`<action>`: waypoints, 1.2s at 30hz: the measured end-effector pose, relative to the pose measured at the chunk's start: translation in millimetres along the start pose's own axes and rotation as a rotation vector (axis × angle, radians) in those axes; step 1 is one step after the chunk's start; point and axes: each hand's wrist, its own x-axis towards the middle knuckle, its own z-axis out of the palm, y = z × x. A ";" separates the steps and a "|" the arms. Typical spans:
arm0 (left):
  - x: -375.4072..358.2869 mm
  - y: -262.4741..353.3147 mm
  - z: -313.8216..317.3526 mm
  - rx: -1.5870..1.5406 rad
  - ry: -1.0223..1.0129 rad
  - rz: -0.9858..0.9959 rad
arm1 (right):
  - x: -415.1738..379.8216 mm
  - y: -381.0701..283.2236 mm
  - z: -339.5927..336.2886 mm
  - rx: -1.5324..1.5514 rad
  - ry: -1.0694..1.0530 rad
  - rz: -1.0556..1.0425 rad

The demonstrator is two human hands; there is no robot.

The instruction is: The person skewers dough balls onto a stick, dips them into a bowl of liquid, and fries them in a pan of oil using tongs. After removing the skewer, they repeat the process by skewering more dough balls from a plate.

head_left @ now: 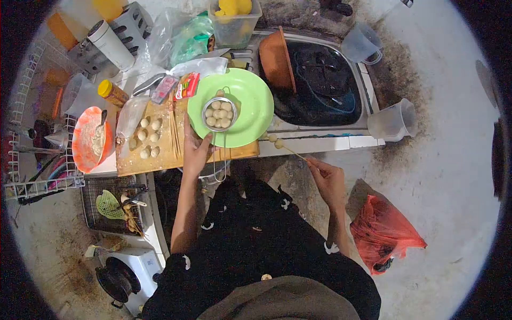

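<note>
several pale balls (142,135) dot the board (163,146) on the counter (325,143) against stained walls (405,80).

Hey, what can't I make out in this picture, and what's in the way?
All in the head view:
- Left hand: some fingers, hidden by the plate.
- Strainer: its bottom, covered by the balls.
- Skewer: its near end, hidden by the right hand.
- Red packet: small print, too tiny to read.
- Red bag: most contents, hidden by its folds.
</note>
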 end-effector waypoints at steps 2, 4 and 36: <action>0.9 -2.7 -0.5 0.025 0.005 0.030 | -1.7 7.7 4.8 0.077 -0.023 -0.014; 3.2 -9.9 -2.8 -0.001 0.005 0.040 | -4.2 4.3 1.4 0.085 -0.021 0.010; -1.0 1.8 0.3 0.044 0.020 0.023 | -7.1 4.7 28.2 0.175 -0.035 0.157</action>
